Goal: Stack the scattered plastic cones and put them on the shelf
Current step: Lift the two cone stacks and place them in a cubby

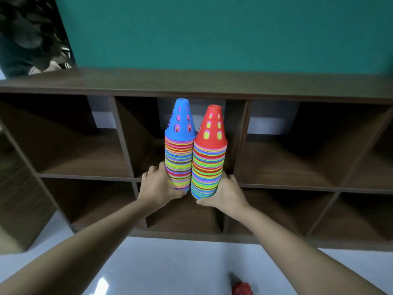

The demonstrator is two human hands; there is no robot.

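Two bare forearms reach in from the near edge, over a pale glossy floor (170, 262) where a small red thing (242, 289), too blurred to identify, lies near the right arm. Each arm ends in a hand holding a tall stack of nested plastic cones upright.

The left grip (158, 186) wraps the lower part of the blue-topped stack (179, 158), with the fingers curled round its left side and the thumb tucked at its near bottom edge. The right grip (228, 192) clasps the base of the red-topped stack (209, 167), with the thumb lying along the bottom rim and the fingers curled round the right side.

Both stacks are banded in many bright colours and stand side by side. The brim of the blue top cone touches the red top cone. They sit in front of the middle upper compartment of a dark wooden shelf (191, 81), and their bases hang lower than that compartment's front edge. Whether any part is already inside the opening I cannot tell.

Beyond the shelf's top board rises a teal wall (212, 33), and a dark leafy plant (25, 28) stands at far left.
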